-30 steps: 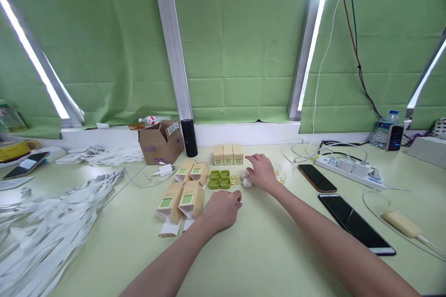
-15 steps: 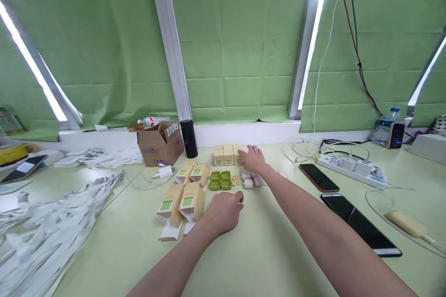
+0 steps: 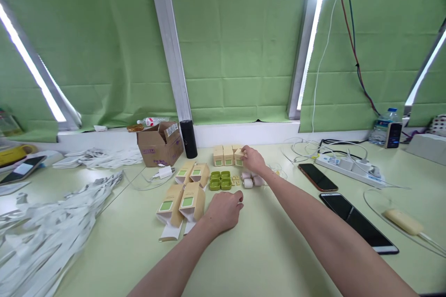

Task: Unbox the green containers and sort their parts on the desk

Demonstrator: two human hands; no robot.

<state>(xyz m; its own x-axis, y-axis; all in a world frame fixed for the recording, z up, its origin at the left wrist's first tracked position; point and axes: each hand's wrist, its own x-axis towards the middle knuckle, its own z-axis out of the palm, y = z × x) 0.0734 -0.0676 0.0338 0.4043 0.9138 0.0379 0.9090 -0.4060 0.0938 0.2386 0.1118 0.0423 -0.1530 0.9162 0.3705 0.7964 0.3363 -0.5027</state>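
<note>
My right hand (image 3: 253, 159) pinches the rightmost small tan box (image 3: 239, 158) with its fingers; this box looks slightly tilted. Beside it two more tan boxes (image 3: 223, 155) stand upright. My left hand (image 3: 225, 209) rests on the table, fingers curled in and nothing seen in them. Just beyond it are several green square cups (image 3: 220, 181), small yellowish pieces (image 3: 236, 180) and white-pink rolls (image 3: 248, 183). To its left lie several larger tan cartons (image 3: 192, 199) with green windows, the nearer ones with flaps open.
A brown cardboard box (image 3: 160, 146) and a black cylinder (image 3: 188, 139) stand at the back. White straps (image 3: 69, 222) cover the left side. On the right lie a phone (image 3: 318, 177), a tablet-like device (image 3: 357, 222), a power strip (image 3: 348, 170) and loose cables.
My right hand's spread fingers have closed on the rightmost small box, which now tilts a little. My left hand stays where it was.
</note>
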